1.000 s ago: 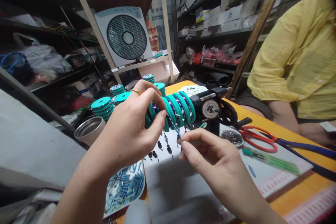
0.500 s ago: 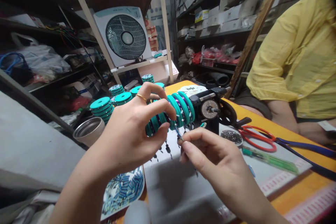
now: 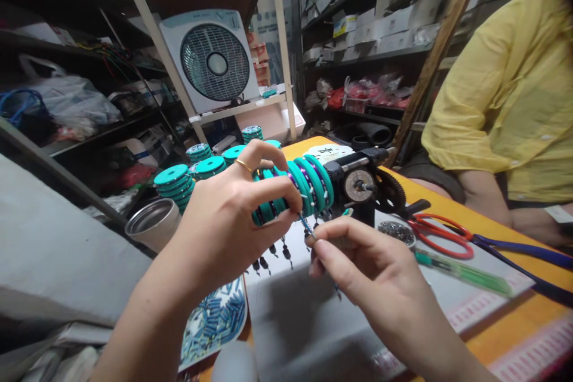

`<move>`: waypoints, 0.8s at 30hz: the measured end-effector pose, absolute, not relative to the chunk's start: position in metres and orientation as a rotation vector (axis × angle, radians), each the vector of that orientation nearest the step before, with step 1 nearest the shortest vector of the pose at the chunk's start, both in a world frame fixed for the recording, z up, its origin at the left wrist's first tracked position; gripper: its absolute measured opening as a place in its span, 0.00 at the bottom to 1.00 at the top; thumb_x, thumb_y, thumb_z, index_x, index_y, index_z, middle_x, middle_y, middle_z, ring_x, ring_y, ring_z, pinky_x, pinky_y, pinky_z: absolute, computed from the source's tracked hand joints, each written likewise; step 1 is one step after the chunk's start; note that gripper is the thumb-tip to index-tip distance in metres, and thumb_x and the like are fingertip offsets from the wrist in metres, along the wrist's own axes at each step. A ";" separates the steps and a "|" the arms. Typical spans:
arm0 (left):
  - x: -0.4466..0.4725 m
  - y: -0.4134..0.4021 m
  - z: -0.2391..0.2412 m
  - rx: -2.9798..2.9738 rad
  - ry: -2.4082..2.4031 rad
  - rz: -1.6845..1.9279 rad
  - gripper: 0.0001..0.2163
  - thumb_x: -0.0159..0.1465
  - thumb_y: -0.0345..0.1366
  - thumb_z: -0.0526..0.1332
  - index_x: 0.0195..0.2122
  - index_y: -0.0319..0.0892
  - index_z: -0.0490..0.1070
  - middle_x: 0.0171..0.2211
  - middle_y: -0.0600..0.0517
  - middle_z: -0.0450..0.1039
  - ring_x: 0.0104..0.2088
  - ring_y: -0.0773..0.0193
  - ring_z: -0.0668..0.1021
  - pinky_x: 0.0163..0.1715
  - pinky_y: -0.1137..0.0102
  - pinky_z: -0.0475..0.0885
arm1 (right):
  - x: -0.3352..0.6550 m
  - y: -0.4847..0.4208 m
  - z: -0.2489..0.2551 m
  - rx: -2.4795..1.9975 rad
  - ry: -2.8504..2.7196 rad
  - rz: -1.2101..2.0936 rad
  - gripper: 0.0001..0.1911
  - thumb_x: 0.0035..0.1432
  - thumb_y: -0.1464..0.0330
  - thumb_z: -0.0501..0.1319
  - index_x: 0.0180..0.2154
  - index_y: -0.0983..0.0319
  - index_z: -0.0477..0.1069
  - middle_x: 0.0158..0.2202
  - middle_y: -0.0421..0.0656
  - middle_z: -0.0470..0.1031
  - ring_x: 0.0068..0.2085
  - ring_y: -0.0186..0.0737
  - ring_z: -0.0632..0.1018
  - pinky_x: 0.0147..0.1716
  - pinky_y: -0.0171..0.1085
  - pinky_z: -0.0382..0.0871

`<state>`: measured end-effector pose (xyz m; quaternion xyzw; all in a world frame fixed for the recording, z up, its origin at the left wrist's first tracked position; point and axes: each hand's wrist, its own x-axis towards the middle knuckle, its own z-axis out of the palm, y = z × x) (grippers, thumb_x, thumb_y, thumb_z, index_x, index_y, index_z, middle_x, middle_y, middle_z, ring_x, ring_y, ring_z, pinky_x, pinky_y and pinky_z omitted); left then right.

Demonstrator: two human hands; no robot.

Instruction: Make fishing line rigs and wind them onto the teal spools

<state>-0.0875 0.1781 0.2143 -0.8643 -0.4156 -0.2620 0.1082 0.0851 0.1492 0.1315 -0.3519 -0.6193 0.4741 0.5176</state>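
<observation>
A row of teal spools (image 3: 308, 185) sits on the shaft of a small black winding machine (image 3: 362, 185). My left hand (image 3: 233, 221), a gold ring on one finger, curls its fingers and thumb round the left end of the spool row. My right hand (image 3: 358, 262) pinches a thin blue-beaded line (image 3: 307, 225) that runs up to one spool. Small dark weights (image 3: 273, 253) dangle under the spools on fine threads.
Stacks of teal spools (image 3: 172, 182) stand behind, beside a steel cup (image 3: 152, 224). A tray of blue tubes (image 3: 215, 322) lies at the table's near left. Red scissors (image 3: 441, 233), a green pen (image 3: 461, 271) and a tin (image 3: 396, 233) lie right. A person in yellow (image 3: 510, 89) sits at right.
My left hand has shifted its grip rightward along the spool row, fingers opening then closing again. My right hand has dropped slightly, still pinching the line.
</observation>
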 end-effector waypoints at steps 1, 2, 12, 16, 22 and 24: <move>-0.087 0.178 0.214 -2.544 -1.220 -0.771 0.05 0.58 0.31 0.63 0.30 0.51 0.74 0.50 0.56 0.64 0.41 0.64 0.75 0.44 0.64 0.71 | 0.085 0.149 0.132 -0.852 -1.486 1.139 0.09 0.63 0.63 0.58 0.34 0.61 0.70 0.25 0.38 0.71 0.27 0.30 0.70 0.25 0.28 0.64; -0.087 0.178 0.214 -2.544 -1.219 -0.771 0.05 0.58 0.31 0.63 0.30 0.51 0.75 0.49 0.55 0.64 0.42 0.63 0.75 0.44 0.64 0.71 | 0.085 0.149 0.132 -0.858 -1.487 1.140 0.08 0.63 0.63 0.58 0.34 0.61 0.70 0.25 0.38 0.71 0.26 0.30 0.70 0.24 0.28 0.64; -0.089 0.179 0.213 -2.547 -1.192 -0.757 0.06 0.56 0.30 0.63 0.31 0.51 0.76 0.50 0.54 0.66 0.40 0.62 0.75 0.40 0.65 0.71 | 0.085 0.152 0.131 -0.869 -1.493 1.130 0.09 0.64 0.64 0.58 0.34 0.61 0.70 0.25 0.38 0.72 0.23 0.28 0.67 0.19 0.28 0.58; -0.088 0.178 0.214 -2.543 -1.211 -0.765 0.07 0.56 0.30 0.63 0.31 0.51 0.76 0.51 0.54 0.66 0.40 0.62 0.75 0.40 0.65 0.72 | 0.086 0.151 0.131 -0.856 -1.476 1.144 0.09 0.64 0.63 0.58 0.34 0.61 0.70 0.25 0.38 0.72 0.22 0.28 0.67 0.19 0.29 0.57; -0.087 0.179 0.213 -2.552 -1.227 -0.783 0.07 0.55 0.30 0.63 0.32 0.51 0.76 0.50 0.55 0.66 0.39 0.63 0.76 0.40 0.66 0.72 | 0.085 0.151 0.131 -0.851 -1.459 1.166 0.08 0.63 0.63 0.58 0.34 0.61 0.71 0.25 0.37 0.73 0.22 0.26 0.67 0.19 0.27 0.57; -0.087 0.180 0.213 -2.555 -1.225 -0.784 0.09 0.55 0.30 0.63 0.33 0.52 0.76 0.50 0.56 0.66 0.39 0.64 0.76 0.39 0.66 0.72 | 0.085 0.151 0.131 -0.851 -1.459 1.171 0.08 0.63 0.64 0.58 0.34 0.60 0.71 0.25 0.37 0.73 0.23 0.26 0.67 0.19 0.27 0.57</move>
